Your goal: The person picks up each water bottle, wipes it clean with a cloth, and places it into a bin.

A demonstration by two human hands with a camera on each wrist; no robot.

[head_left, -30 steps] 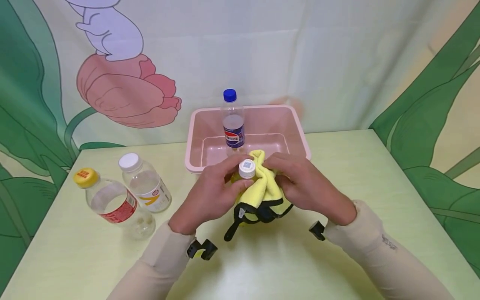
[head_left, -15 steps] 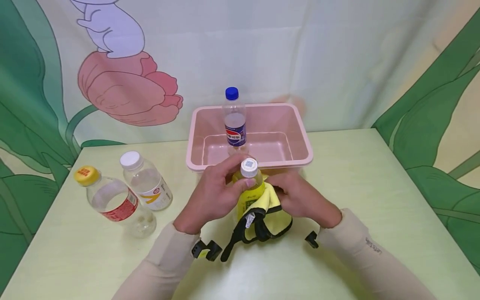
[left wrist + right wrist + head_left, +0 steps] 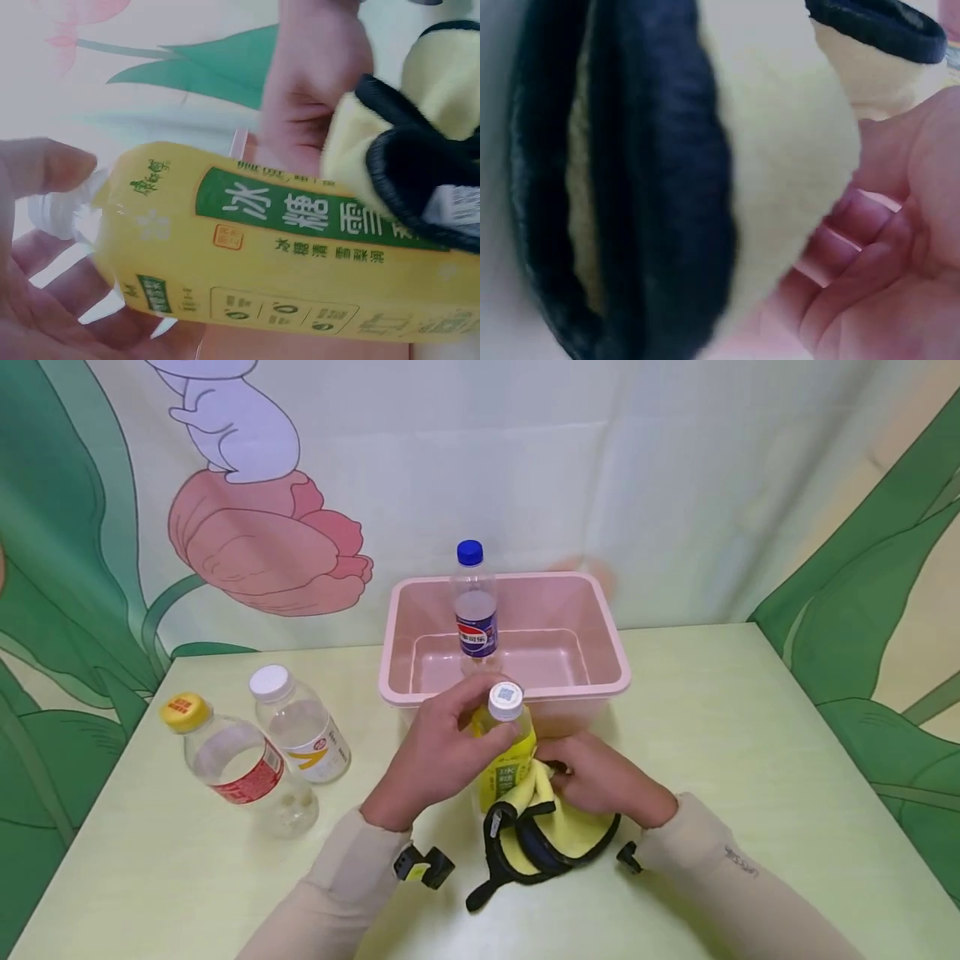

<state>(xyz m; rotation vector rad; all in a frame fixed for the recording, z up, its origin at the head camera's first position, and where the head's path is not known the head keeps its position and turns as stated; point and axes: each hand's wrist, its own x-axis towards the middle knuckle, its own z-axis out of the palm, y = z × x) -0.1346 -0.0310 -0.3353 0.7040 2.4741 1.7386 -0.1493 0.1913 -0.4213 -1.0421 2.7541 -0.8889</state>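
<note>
My left hand grips a yellow-labelled drink bottle just below its white cap, thumb on the near side. In the left wrist view the bottle lies across the picture, its green and yellow label facing the camera. My right hand holds a yellow cloth with black edging against the bottle's lower right side. The cloth hangs in folds toward the table, its black loop at the lower left. In the right wrist view the cloth covers part of the curled fingers.
Behind the hands stands a pink basin with a blue-capped Pepsi bottle upright in it. To the left, a yellow-capped bottle with a red label and a white-capped bottle stand on the pale green table. A printed curtain hangs behind.
My right hand has slid the cloth down the bottle from near the cap to its lower side, baring the yellow label. My left hand keeps its grip near the cap.
</note>
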